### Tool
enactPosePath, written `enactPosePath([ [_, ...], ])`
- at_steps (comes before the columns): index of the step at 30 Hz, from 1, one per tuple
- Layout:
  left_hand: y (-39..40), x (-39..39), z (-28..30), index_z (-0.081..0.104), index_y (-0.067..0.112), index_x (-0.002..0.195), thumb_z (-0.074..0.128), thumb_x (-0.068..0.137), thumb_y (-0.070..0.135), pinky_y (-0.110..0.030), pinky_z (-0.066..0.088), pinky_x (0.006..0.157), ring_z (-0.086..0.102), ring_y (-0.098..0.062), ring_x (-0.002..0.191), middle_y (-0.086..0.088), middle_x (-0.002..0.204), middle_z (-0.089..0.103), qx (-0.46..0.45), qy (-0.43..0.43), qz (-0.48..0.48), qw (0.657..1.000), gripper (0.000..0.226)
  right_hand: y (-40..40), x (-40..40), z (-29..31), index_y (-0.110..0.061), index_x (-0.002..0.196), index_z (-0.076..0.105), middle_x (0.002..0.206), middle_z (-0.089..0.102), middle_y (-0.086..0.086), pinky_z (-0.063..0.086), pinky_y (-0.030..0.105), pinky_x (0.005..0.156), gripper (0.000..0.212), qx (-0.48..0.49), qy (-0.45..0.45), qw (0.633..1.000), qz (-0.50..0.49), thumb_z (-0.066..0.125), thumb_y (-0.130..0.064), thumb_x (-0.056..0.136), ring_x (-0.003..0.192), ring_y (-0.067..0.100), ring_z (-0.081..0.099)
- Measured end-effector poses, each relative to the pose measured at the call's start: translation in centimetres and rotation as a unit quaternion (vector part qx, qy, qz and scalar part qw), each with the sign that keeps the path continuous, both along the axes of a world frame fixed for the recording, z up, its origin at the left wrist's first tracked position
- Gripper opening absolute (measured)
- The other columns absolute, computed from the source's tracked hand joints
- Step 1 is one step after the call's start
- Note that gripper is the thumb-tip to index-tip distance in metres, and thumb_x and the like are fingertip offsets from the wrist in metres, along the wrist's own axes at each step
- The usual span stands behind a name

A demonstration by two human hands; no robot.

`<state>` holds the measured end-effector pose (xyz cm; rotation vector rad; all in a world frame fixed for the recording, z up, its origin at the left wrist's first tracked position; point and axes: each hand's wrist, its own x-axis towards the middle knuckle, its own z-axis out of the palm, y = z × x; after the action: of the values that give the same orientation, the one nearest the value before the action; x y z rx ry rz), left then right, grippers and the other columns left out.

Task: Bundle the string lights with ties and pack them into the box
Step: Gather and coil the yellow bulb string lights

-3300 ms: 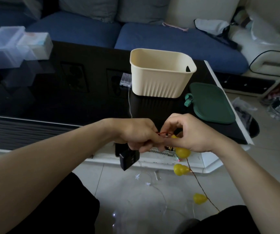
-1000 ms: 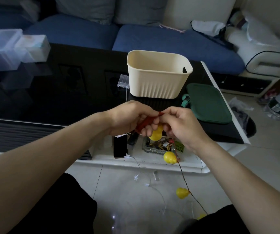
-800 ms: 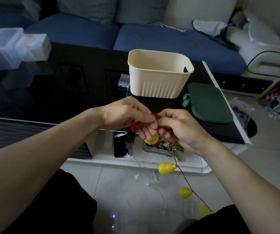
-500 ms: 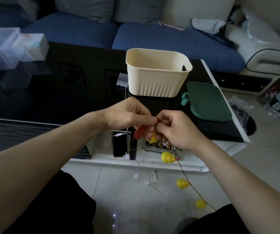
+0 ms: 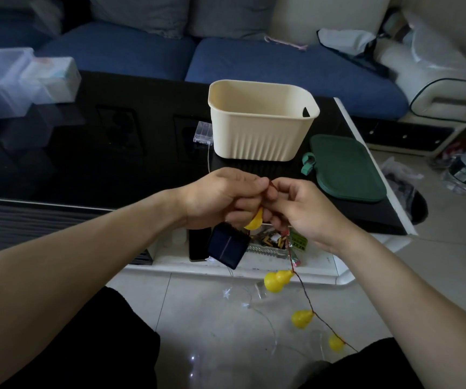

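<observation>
Both hands: being held together at chest height, in front of the table edge, w/ fingers curled.
L hand (image 5: pixel 220 197): string lights (image 5: pixel 302 284) are being gripped in the curled fingers; a yellow bulb (image 5: pixel 254 221) is poking out below the fist.
R hand (image 5: pixel 296 209): red wire is being pinched betw. thumb & fingertips, touching the L hand's fingertips.
Solar panel (image 5: pixel 228 246): dark square, being dangled just under the L hand, tilted.
Wire run: is being trailed down from the R hand toward the floor at lower right; three more yellow gourd-shaped bulbs are being carried on it, spaced apart.
Box (image 5: pixel 262 122): cream, ribbed, open top; is being left upright on the black table (image 5: pixel 86 153), behind the hands.
Green lid (image 5: pixel 344 167): lying flat just R of the box.
Clear battery case (image 5: pixel 202 132): touching the box's L side.
Clear containers (image 5: pixel 16 80): at far L of the table.
Tie: cannot be told from the wire.
</observation>
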<state>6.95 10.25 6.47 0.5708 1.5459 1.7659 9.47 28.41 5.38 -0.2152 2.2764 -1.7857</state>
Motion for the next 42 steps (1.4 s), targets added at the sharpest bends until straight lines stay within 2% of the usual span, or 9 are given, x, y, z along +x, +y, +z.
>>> enactPosePath([
  [3,-0.3,-0.1,0.0,0.067,0.01,0.091,0.046,0.098,0.02,-0.025,0.027,0.051,0.031,-0.01,0.045,-0.001,0.057,0.031,0.013,-0.008,-0.009,1.0,0.025,0.1,0.0,0.0,-0.015,0.086,0.062,0.06,0.062,-0.004,0.039,0.019,0.045,0.014,-0.007,0.006,1.0,-0.008,0.06,-0.015,0.099,0.048,0.008,0.051],
  [9,0.1,0.0,0.1,0.05,0.005,0.083,0.043,0.099,0.019,-0.031,0.057,0.063,0.069,-0.028,0.063,-0.018,0.075,0.069,0.062,-0.053,0.019,0.997,0.023,-0.5,-0.1,-0.4,-0.021,0.084,0.065,0.063,0.062,-0.003,0.048,0.026,0.061,0.019,0.001,0.039,0.999,-0.034,0.058,-0.016,0.101,0.057,0.009,0.055],
  [13,0.2,0.0,0.2,0.04,0.014,0.071,0.032,0.102,0.026,-0.024,0.031,0.04,0.034,-0.015,0.032,0.0,0.044,0.037,0.002,-0.063,0.058,0.996,0.034,-0.3,-0.1,-0.7,-0.014,0.091,0.062,0.06,0.06,-0.003,0.037,0.016,0.042,0.009,0.024,0.047,0.999,0.002,0.06,-0.016,0.1,0.045,0.005,0.048],
  [17,0.4,-0.2,0.0,0.038,0.018,0.073,0.031,0.104,0.026,-0.025,0.011,0.042,0.014,-0.008,0.037,0.008,0.047,0.02,-0.015,-0.082,0.092,0.992,0.032,0.7,-0.7,-1.0,-0.011,0.103,0.063,0.054,0.057,-0.007,0.038,0.015,0.046,0.017,0.038,0.052,0.998,-0.002,0.069,-0.023,0.092,0.046,0.004,0.049],
  [20,0.0,-0.7,0.1,0.04,0.018,0.073,0.031,0.103,0.026,-0.024,0.01,0.04,0.013,-0.008,0.037,0.008,0.047,0.02,-0.003,-0.115,0.141,0.983,0.033,1.8,-1.1,-1.0,-0.013,0.105,0.064,0.055,0.056,-0.007,0.042,0.02,0.05,0.04,0.053,0.028,0.998,0.008,0.072,-0.041,0.079,0.05,0.008,0.052],
  [28,-2.0,-2.4,0.5,0.039,0.018,0.068,0.033,0.1,0.02,-0.022,0.014,0.036,0.016,-0.008,0.034,0.007,0.046,0.022,0.021,-0.184,0.267,0.946,0.033,5.1,-2.3,-2.5,-0.01,0.09,0.072,0.067,0.064,-0.001,0.05,0.032,0.072,0.032,0.215,-0.065,0.973,0.057,0.054,-0.033,0.102,0.066,0.013,0.06],
  [32,-2.0,-2.6,0.3,0.043,0.016,0.073,0.037,0.098,0.025,-0.023,0.02,0.044,0.019,-0.009,0.044,0.006,0.056,0.025,0.053,-0.226,0.284,0.93,0.027,4.1,-2.1,-2.6,-0.015,0.087,0.073,0.064,0.066,-0.004,0.05,0.027,0.063,0.023,0.243,-0.025,0.969,0.043,0.059,-0.027,0.1,0.061,0.008,0.059],
  [39,-1.6,-2.7,0.5,0.051,-0.002,0.11,0.042,0.097,0.004,-0.023,0.052,0.059,0.06,-0.013,0.063,-0.006,0.076,0.062,0.104,-0.196,0.268,0.937,0.017,0.9,-0.5,-1.2,-0.02,0.085,0.076,0.065,0.068,-0.006,0.046,0.019,0.06,0.013,0.282,0.071,0.951,0.104,0.069,-0.027,0.093,0.058,-0.001,0.057],
  [42,-0.7,-2.1,0.1,0.052,-0.015,0.11,0.042,0.097,-0.009,-0.025,0.059,0.069,0.074,-0.023,0.081,-0.022,0.09,0.072,0.099,-0.174,0.286,0.937,0.017,-0.3,0.3,-0.7,-0.019,0.095,0.075,0.067,0.067,-0.004,0.043,0.015,0.058,0.008,0.274,0.075,0.949,0.137,0.068,-0.021,0.093,0.058,-0.001,0.055],
])
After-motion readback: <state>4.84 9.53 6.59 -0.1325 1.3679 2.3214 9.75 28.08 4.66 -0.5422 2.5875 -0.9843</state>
